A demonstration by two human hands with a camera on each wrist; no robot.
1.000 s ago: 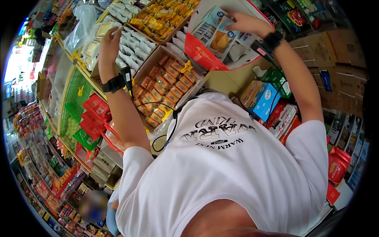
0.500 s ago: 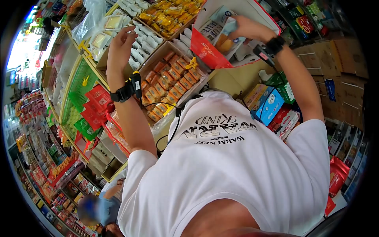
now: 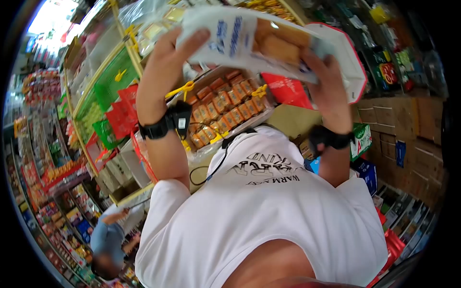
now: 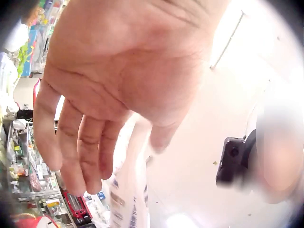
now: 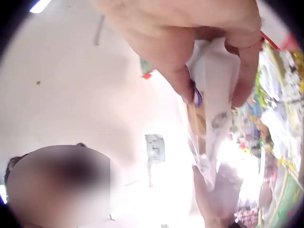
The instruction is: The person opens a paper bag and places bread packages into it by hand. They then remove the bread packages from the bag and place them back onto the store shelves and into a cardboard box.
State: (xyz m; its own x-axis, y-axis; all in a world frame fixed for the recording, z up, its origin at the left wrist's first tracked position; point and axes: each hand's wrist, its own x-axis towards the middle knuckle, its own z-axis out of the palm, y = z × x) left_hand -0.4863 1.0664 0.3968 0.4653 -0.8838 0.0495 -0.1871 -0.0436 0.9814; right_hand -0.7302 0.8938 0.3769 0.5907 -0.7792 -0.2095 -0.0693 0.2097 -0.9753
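A white and clear bag of golden-brown baked food [image 3: 278, 45] is held up near the top of the head view, tilted slightly down to the right. My left hand [image 3: 165, 72] pinches its left end, thumb across the printed front. At the other end, my right hand [image 3: 331, 89] grips the bag with thumb and fingers. In the left wrist view, the bag [image 4: 126, 194] hangs between the thumb and the long fingers of my left hand [image 4: 123, 76]. The right wrist view has the bag's edge [image 5: 213, 95] pinched in my right hand [image 5: 199, 28].
Below the bag is a box of small orange-wrapped packs [image 3: 223, 103]. A red and white container [image 3: 288, 91] stands behind my right hand. Green baskets [image 3: 108, 89] are at the left, cardboard cartons [image 3: 408, 144] at the right. Another person [image 3: 106, 240] is at the lower left.
The bag has come up out of the red and white container in my right hand, toward the left. My left hand, empty before, now holds its other end.
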